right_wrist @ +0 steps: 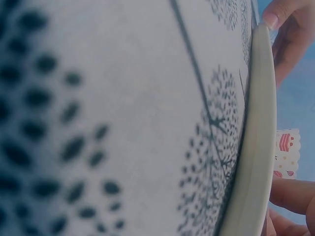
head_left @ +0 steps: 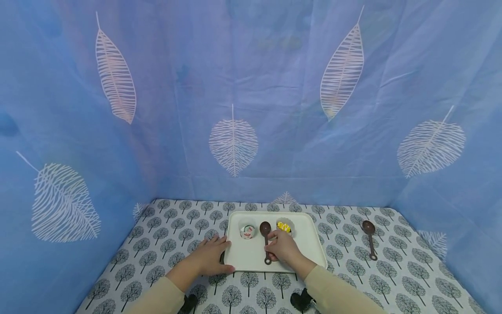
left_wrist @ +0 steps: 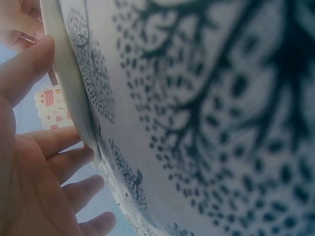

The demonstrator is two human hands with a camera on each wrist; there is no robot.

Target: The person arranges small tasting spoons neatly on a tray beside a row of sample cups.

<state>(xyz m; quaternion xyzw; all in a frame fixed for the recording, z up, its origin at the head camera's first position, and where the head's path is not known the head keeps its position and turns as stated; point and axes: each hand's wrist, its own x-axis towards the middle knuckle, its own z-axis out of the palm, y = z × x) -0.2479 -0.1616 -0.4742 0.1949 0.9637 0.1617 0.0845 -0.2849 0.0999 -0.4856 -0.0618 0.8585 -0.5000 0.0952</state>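
A white tray (head_left: 243, 261) lies on the tree-print cloth. On it are a paper cup (head_left: 247, 229) with a red print at left, a brown spoon (head_left: 265, 227) in the middle and a second cup (head_left: 285, 224) holding yellow and white pieces at right. My right hand (head_left: 285, 249) pinches the spoon's handle between thumb and fingers, bowl pointing away from me. With fingers spread, my left hand (head_left: 211, 256) touches the tray's left edge, its thumb at the front corner. In the left wrist view, the left fingertips (left_wrist: 88, 153) meet the tray's rim (left_wrist: 74, 78).
Another brown spoon (head_left: 370, 240) lies on the cloth to the right of the tray. Blue leaf-print fabric (head_left: 274, 144) hangs behind and at both sides. Dark straps (head_left: 302, 301) are on both wrists near the front.
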